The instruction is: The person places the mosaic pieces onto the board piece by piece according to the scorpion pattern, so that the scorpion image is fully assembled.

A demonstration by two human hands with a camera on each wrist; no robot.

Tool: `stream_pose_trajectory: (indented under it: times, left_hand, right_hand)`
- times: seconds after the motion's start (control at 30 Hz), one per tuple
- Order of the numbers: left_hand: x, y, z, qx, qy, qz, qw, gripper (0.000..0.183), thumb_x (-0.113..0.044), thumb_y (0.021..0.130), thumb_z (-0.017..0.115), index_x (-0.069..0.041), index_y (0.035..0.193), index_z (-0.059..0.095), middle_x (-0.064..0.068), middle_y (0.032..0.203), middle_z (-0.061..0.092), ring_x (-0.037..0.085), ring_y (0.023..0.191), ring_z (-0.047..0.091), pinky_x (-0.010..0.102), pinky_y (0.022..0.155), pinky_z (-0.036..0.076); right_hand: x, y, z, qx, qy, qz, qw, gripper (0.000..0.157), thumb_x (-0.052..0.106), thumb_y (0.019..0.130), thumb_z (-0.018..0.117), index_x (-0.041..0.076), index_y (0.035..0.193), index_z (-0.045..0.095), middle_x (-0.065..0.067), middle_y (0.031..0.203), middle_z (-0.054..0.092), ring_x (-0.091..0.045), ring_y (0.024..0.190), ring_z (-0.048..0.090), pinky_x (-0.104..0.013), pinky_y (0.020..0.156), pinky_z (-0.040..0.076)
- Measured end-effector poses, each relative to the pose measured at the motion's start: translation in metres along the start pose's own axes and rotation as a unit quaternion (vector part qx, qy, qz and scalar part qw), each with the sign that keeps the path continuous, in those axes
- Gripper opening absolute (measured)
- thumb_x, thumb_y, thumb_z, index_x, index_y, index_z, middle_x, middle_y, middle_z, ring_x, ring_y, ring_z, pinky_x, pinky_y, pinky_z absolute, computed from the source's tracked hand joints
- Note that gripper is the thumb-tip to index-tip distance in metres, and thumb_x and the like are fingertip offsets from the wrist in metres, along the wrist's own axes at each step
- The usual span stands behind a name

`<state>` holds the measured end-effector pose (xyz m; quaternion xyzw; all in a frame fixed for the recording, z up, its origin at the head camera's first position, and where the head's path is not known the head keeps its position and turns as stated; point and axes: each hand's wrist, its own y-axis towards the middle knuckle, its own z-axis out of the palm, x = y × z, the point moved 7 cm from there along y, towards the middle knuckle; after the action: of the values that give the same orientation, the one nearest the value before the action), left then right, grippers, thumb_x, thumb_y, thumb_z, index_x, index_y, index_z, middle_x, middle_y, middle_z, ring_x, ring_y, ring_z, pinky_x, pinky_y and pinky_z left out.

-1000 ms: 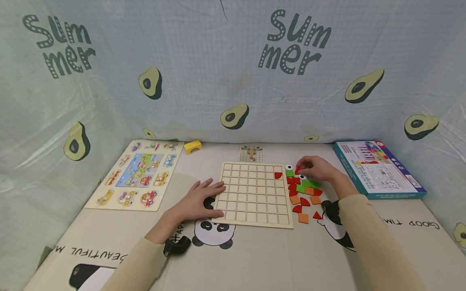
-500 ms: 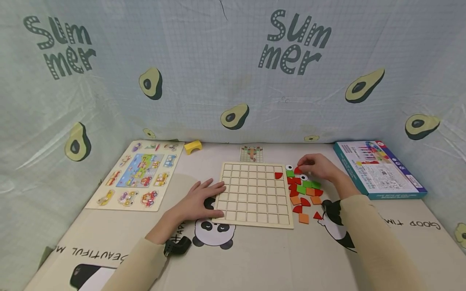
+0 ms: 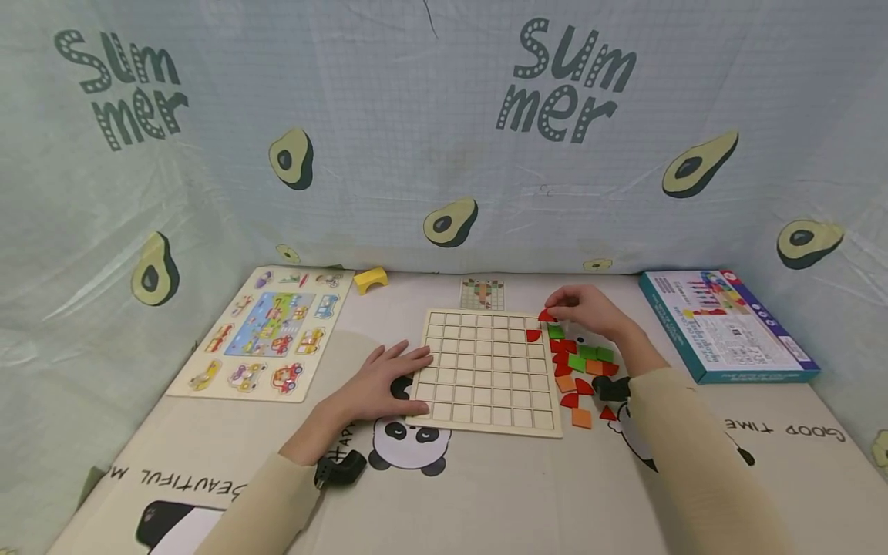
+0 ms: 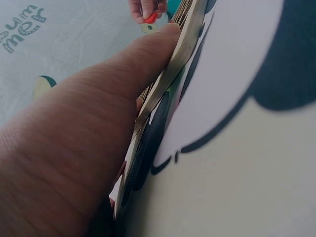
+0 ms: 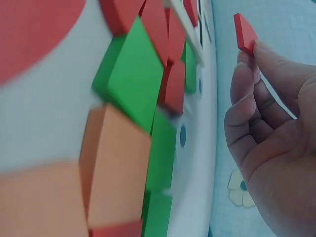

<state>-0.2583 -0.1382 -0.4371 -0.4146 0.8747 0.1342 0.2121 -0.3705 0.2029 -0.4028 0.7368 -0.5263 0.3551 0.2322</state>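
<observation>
Red piece, pinched, at tip of right grip

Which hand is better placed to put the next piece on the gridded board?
The right hand, probably: it pinches a red piece near the gridded board, while the left hand rests on the board's left edge.

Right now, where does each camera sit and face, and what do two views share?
Head: on the head, facing forward and down at the board and tiles; left hand, right hand and sleeves show.
Left wrist: on that wrist, looking along the left hand at the board's edge; the right hand shows small at the top.
Right wrist: on that wrist, facing tiles and the right hand, which pinches a red piece.
Shared by head and right wrist: red piece, tiles.
</observation>
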Motion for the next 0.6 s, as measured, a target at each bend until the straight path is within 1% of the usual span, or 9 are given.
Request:
stream_pose_trajectory:
  times: [0.1, 0.37, 0.6]
  left_hand:
    - [0.0, -0.001, -0.001, 0.0, 0.0, 0.002, 1.0, 0.085, -0.054, 0.085, 0.075, -0.014, 0.154, 0.045, 0.002, 0.16, 0.037, 0.035, 0.152, 0.015, 0.06, 0.118, 0.005]
    - [0.0, -0.001, -0.002, -0.003, -0.002, 0.005, 1.0, 0.084, -0.054, 0.085, 0.075, -0.014, 0.153, 0.046, 0.001, 0.16, 0.037, 0.036, 0.151, 0.016, 0.06, 0.118, 0.005]
    - [0.0, -0.001, -0.001, 0.001, -0.004, 0.0, 1.0, 0.084, -0.055, 0.085, 0.075, -0.015, 0.154, 0.046, 0.0, 0.16, 0.036, 0.034, 0.152, 0.015, 0.059, 0.118, 0.004]
  right_hand:
    - [0.005, 0.003, 0.005, 0.0, 0.002, -0.004, 1.0, 0.018, 0.015, 0.1, 0.065, 0.001, 0.11, 0.068, -0.01, 0.099, 0.066, -0.03, 0.091, 0.058, -0.037, 0.079, 0.048]
    - [0.011, 0.016, 0.024, 0.02, 0.018, -0.009, 1.0, 0.019, 0.014, 0.1, 0.066, -0.002, 0.111, 0.069, -0.011, 0.099, 0.067, -0.027, 0.089, 0.057, -0.037, 0.082, 0.049]
    - [0.016, 0.026, 0.035, 0.024, -0.009, -0.012, 1.0, 0.017, 0.013, 0.099, 0.067, 0.0, 0.108, 0.071, -0.01, 0.099, 0.067, -0.027, 0.09, 0.057, -0.039, 0.083, 0.048]
